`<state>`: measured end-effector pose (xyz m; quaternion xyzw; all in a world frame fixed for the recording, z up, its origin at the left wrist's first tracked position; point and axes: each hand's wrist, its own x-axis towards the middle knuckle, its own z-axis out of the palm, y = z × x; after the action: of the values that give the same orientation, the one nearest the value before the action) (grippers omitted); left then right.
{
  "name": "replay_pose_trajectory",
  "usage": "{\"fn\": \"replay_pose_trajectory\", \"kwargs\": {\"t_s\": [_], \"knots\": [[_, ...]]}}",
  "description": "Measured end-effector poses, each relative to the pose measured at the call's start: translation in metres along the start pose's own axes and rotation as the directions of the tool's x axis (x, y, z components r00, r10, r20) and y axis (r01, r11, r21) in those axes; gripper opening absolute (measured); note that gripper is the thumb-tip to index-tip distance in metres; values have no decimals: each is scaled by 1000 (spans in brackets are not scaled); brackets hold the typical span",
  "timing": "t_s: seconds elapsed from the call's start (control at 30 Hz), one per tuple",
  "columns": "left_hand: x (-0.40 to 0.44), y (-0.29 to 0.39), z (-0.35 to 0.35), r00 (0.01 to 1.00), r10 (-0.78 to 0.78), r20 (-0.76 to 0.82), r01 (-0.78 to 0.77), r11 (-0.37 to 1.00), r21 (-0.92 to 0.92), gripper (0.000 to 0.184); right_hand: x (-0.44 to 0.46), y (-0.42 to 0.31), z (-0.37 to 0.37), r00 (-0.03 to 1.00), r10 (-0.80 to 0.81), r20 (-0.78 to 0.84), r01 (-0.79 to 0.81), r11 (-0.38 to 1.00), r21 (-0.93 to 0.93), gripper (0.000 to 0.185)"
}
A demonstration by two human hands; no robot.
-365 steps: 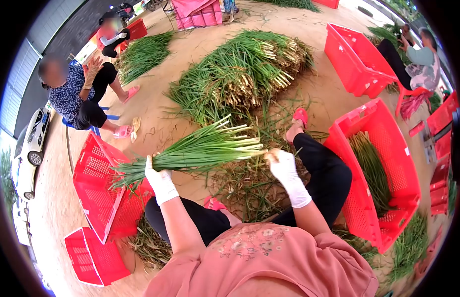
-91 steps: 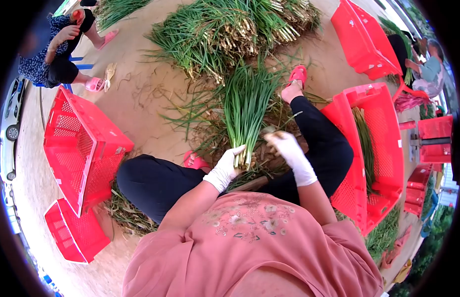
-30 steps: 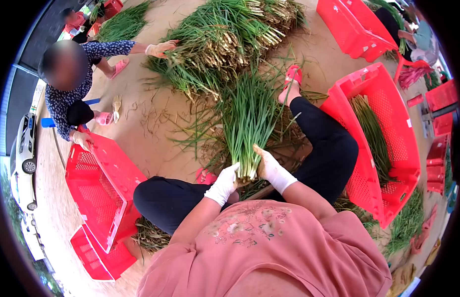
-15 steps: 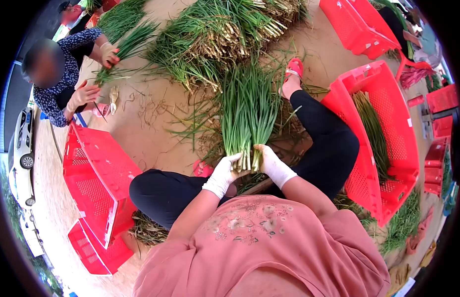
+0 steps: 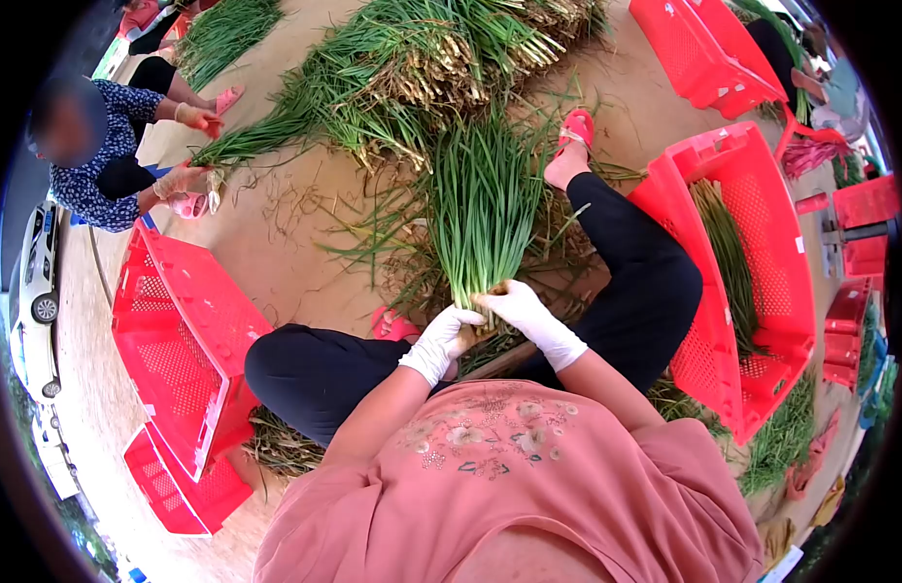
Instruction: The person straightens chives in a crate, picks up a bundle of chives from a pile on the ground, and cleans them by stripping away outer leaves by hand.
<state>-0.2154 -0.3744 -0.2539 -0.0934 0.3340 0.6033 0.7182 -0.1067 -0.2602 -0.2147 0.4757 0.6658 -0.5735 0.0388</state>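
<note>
A bunch of long green garlic chives (image 5: 480,219) stretches away from me between my legs, its pale stem ends toward my body. My left hand (image 5: 447,338), in a white glove, is closed around the lower stems from the left. From the right, my white-gloved right hand (image 5: 521,309) grips the same stems just above the left one, its fingers across them. The fingers partly hide the stem ends. Beyond the leaf tips lies a big heap of untrimmed chives (image 5: 422,68) with brown, dirty bases.
A red crate (image 5: 805,321) holding chives stands by my right leg. Further red crates stand at left (image 5: 213,369) and upper right (image 5: 703,58). At upper left a co-worker (image 5: 111,155) handles chives. Loose stalks and dry scraps (image 5: 373,243) litter the floor.
The two side-by-side portions of chives have come together into one bunch. My right hand has shifted left across the stems. The co-worker's hands have moved lower, with chives trailing toward the heap.
</note>
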Motion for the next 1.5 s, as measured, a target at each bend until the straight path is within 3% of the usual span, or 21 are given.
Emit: {"fn": "replay_pose_trajectory", "kwargs": {"t_s": [0.03,0.1,0.17,0.2,0.3,0.4,0.57,0.67,0.7,0.77,0.83,0.93,1.0,1.03,1.1,1.23,1.27,1.37,1.43,1.47,1.5], "knots": [[4,-1,-5,1000,-16,0,16,999,-29,44,2,3,2,999,43,10,-43,998,-46,48],[7,1,-12,999,-51,-2,50,995,-89,45,14,15,3,990,51,130,-72,985,158,38],[6,2,-17,998,-37,-46,32,995,-93,43,9,18,-12,926,200,320,-360,727,585,25],[3,4,-13,997,-59,-57,51,990,-130,43,10,19,-18,880,231,415,-467,578,669,19],[0,6,-2,991,-111,-70,95,977,-192,42,4,20,-22,896,199,397,-444,425,789,17],[3,5,-1,989,-136,-60,122,972,-203,41,8,25,-19,893,116,434,-444,374,814,17],[-2,5,6,991,-79,-112,64,990,-127,39,17,31,-7,903,155,401,-425,468,775,14],[-1,3,4,996,-73,-44,69,994,-85,38,1,10,-1,967,139,212,-249,689,681,15],[-1,2,4,997,-75,-18,74,995,-66,37,3,11,3,967,141,214,-251,690,679,15],[1,2,4,996,-77,-47,73,995,-71,37,13,19,14,986,114,119,-160,841,517,15],[2,0,2,995,-74,-74,69,995,-72,36,17,22,21,987,119,108,-158,851,502,15],[6,-1,-5,992,-87,-88,81,994,-78,36,22,36,28,999,34,2,-32,918,395,17],[7,0,-9,994,-64,-84,58,995,-77,36,25,40,30,983,-150,-104,172,951,255,17],[7,0,-8,994,-66,-82,59,995,-79,36,22,37,26,983,-148,-105,171,952,253,17],[6,0,-7,993,-80,-91,68,989,-132,36,14,29,18,998,26,-55,6,857,516,14],[2,2,-3,996,-67,-54,59,987,-147,38,16,27,7,990,135,31,-120,731,672,12],[2,2,-3,996,-65,-56,56,987,-149,38,16,25,3,991,121,-62,-49,739,672,12],[2,1,-9,998,-56,-34,51,990,-130,41,39,53,-23,947,229,-224,83,500,862,15],[1,1,-6,1000,-27,2,27,992,-123,45,36,43,-40,852,403,-335,93,514,853,18],[0,3,-5,1000,-30,3,30,992,-124,45,41,56,-40,869,362,-337,40,628,777,14],[0,3,-4,999,-33,-7,32,993,-111,47,35,51,-41,869,362,-338,41,628,777,14]]}}
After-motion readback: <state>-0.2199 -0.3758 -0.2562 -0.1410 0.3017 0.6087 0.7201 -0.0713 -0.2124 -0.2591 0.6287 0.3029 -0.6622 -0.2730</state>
